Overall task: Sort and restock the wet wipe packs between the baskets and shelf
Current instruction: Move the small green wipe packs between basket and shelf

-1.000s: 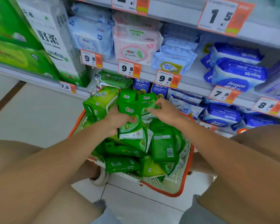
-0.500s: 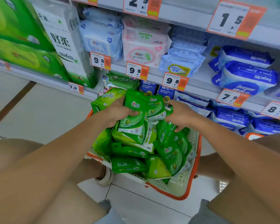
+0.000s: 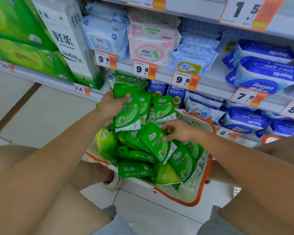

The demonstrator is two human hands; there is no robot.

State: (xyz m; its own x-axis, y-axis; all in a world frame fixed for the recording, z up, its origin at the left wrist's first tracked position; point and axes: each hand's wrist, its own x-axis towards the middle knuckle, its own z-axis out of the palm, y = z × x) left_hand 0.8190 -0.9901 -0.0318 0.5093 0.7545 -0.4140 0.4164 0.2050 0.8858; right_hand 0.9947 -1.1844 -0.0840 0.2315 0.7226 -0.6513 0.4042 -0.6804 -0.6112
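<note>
A cream basket [image 3: 190,192] with an orange rim stands on the floor between my knees, heaped with several green wet wipe packs [image 3: 137,168]. My left hand [image 3: 110,104] grips a bunch of green packs [image 3: 127,114] upright above the basket's far left side. My right hand [image 3: 178,131] is lower, over the middle of the heap, its fingers pinching the top edge of one green pack [image 3: 153,141] that lies in the pile. More green packs [image 3: 163,109] stand behind, toward the shelf [image 3: 210,85].
The shelf holds blue wipe packs [image 3: 265,75], pink and pale blue packs [image 3: 151,48] and orange price tags [image 3: 143,69]. Big green and white tissue bundles [image 3: 66,41] fill the left. A second orange basket rim [image 3: 268,139] peeks out at right. Tiled floor lies below.
My left hand has lifted its bunch of green packs higher, toward the shelf. My right hand has let go of that bunch and dropped onto a pack in the heap.
</note>
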